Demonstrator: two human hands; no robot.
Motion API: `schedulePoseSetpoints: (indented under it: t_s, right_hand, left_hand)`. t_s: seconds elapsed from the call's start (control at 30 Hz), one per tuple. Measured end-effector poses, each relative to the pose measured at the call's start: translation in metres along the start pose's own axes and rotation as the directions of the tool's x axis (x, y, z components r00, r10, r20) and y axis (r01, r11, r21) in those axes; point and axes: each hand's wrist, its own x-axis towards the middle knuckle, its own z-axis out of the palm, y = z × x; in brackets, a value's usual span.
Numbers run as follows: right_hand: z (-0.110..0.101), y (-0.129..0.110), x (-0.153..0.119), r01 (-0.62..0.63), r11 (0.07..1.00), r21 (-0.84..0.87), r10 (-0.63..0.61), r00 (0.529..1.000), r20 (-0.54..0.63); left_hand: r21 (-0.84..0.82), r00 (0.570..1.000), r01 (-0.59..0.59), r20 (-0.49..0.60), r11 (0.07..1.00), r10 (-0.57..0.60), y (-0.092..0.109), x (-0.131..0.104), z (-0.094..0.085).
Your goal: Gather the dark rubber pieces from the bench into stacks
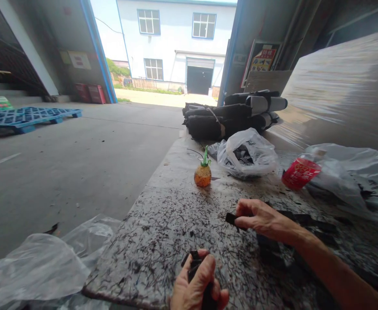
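2 hands (198,287) (262,220), 2 black pieces (193,261) (231,219).

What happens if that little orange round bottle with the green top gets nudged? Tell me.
The orange bottle looks round-bodied on a small base, so it would probably tip and roll. Its small size suggests it is light. It stands free on the table, with nothing against it to stop it.

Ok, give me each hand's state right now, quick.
Left hand: closed around a small stack of black pieces.
Right hand: fingers pinching one black strip above the table.
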Motion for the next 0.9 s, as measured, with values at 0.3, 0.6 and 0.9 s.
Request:
schedulePoseSetpoints:
  t_s: [0.3, 0.6, 0.9]
  right_hand:
    - [0.041, -0.033, -0.061, -0.138, 0.784, 0.605, 0.009, 0.977, 0.212]
    - [0.074, -0.016, -0.115, -0.162, 0.567, 0.808, 0.025, 0.984, 0.179]
    - [0.092, 0.001, -0.149, -0.156, 0.462, 0.873, 0.093, 0.988, 0.127]
  left_hand:
    - [0.234, 0.982, -0.164, 0.131, 0.958, 0.135, -0.016, -0.012, -0.005]
    - [0.206, 0.978, -0.177, 0.149, 0.962, 0.148, -0.034, -0.040, -0.014]
    - [0.232, 0.985, -0.158, 0.107, 0.960, 0.136, -0.066, -0.057, -0.024]
